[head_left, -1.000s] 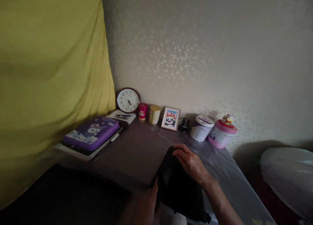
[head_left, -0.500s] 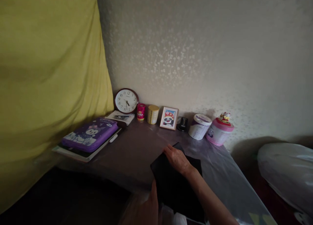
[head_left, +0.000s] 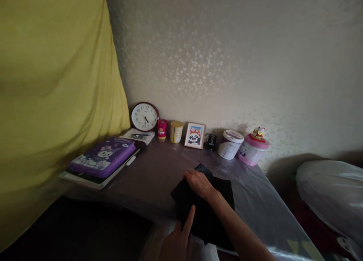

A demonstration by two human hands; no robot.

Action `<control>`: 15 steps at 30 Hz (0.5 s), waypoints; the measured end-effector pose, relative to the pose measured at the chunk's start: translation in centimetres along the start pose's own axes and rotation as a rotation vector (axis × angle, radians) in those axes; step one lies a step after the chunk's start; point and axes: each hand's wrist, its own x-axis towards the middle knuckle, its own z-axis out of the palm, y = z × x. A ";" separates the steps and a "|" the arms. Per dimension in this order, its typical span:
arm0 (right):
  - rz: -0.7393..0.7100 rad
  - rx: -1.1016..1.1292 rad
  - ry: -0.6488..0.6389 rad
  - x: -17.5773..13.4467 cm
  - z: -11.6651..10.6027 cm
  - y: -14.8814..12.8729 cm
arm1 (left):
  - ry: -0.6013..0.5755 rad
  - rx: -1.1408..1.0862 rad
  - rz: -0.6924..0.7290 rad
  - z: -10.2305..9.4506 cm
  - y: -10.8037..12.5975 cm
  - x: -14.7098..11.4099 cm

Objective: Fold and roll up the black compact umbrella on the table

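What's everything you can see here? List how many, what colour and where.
Curtain: 1, yellow, left
Wall: 1, greyish, behind
Table: 1, greyish-purple, centre
Clock: 1, white, dark-rimmed, back left
Papers: count unclear, whitish, before clock
Small tin: 1, pink-red, right of clock
Larger tin: 1, yellowish, beside small tin
Framed picture: 1, multicoloured, back centre
Small device: 1, black, right of picture
Tub: 1, white-purple, back right
Pink-lidded tub: 1, pink-white, rightmost on table
Figurine: 1, white-gold, atop pink-lidded tub
Case: 1, purple, table's left
Bundle: 1, whitish, far right
Sheet-like piece: 1, black, front
Left hand: 1, bare, bottom centre
Right hand: 1, bare, on sheet-like piece
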 end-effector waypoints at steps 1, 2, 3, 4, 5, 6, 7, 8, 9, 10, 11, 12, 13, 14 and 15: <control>0.001 0.004 -0.002 0.0 0.1 0.0 | -0.016 0.013 0.021 -0.3 0.2 0.0; 0.002 0.007 -0.005 0.1 0.3 0.1 | -0.030 0.016 0.034 -0.6 0.4 0.0; 0.002 0.009 -0.011 0.1 0.4 0.1 | -0.043 0.012 0.035 -0.9 0.5 0.0; 0.005 0.015 -0.016 0.2 0.5 0.1 | -0.051 0.001 0.027 -1.1 0.6 0.0; 0.003 0.027 -0.018 0.2 0.6 0.2 | -0.060 -0.009 0.016 -1.3 0.7 0.0; -0.004 0.049 -0.009 0.1 0.7 0.2 | -0.070 -0.015 0.004 -1.5 0.7 0.1; -0.014 0.080 0.015 -0.1 0.7 0.2 | -0.079 -0.017 -0.001 -1.6 0.7 0.1; -0.026 0.118 0.052 -0.3 0.6 0.2 | -0.082 -0.020 0.002 -1.7 0.7 0.2; -0.036 0.160 0.097 -0.8 0.6 0.1 | -0.089 -0.025 0.017 -1.8 0.6 0.2; -0.048 0.201 0.141 -1.3 0.5 0.0 | -0.094 -0.026 0.028 -1.8 0.5 0.3; -0.062 0.235 0.173 -1.9 0.5 -0.1 | -0.094 -0.021 0.031 -1.7 0.5 0.3; -0.075 0.260 0.193 -2.6 0.5 -0.2 | -0.087 -0.006 0.030 -1.6 0.4 0.4; -0.090 0.275 0.200 -3.4 0.5 -0.3 | -0.080 0.015 0.021 -1.5 0.3 0.5; -0.106 0.280 0.201 -4.0 0.7 -0.3 | -0.073 0.038 0.011 -1.4 0.2 0.5; -0.120 0.279 0.200 -4.6 0.9 -0.3 | -0.067 0.056 0.004 -1.3 0.2 0.6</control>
